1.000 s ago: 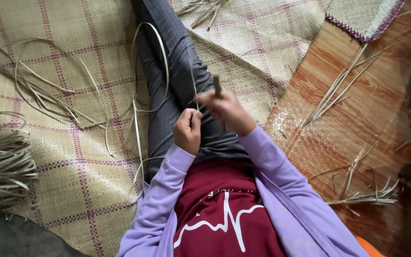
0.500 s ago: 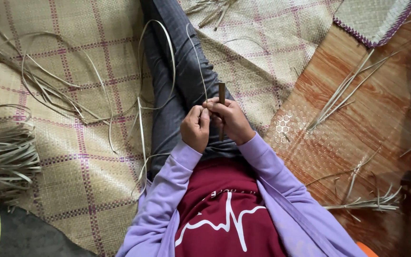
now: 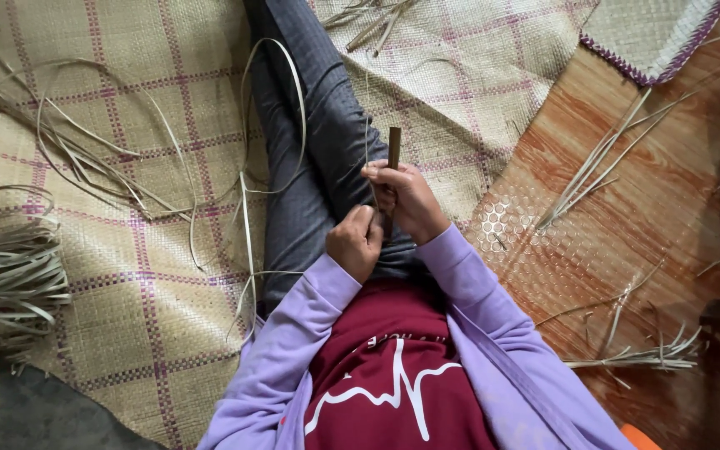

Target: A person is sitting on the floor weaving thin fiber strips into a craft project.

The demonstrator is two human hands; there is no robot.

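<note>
I sit on a woven mat (image 3: 152, 275) with my legs in dark grey trousers (image 3: 310, 167) stretched forward. My right hand (image 3: 406, 200) grips a short dark stick-like tool (image 3: 393, 148) that points upward. My left hand (image 3: 356, 242) is closed just below it, pinching a thin pale reed strip (image 3: 367, 133) that runs up past the tool. A long loop of strip (image 3: 281, 108) curves over my left leg.
Loose reed strips (image 3: 85, 158) lie scattered on the mat at the left, with a thick bundle (image 3: 6, 279) at the left edge. More strips (image 3: 593, 167) lie on the wood-pattern floor (image 3: 627, 242) at the right. A second mat with purple edging (image 3: 652, 33) lies top right.
My two hands have moved apart a little: the right hand with the tool has risen and the left hand has dropped toward my lap. The view has shifted slightly.
</note>
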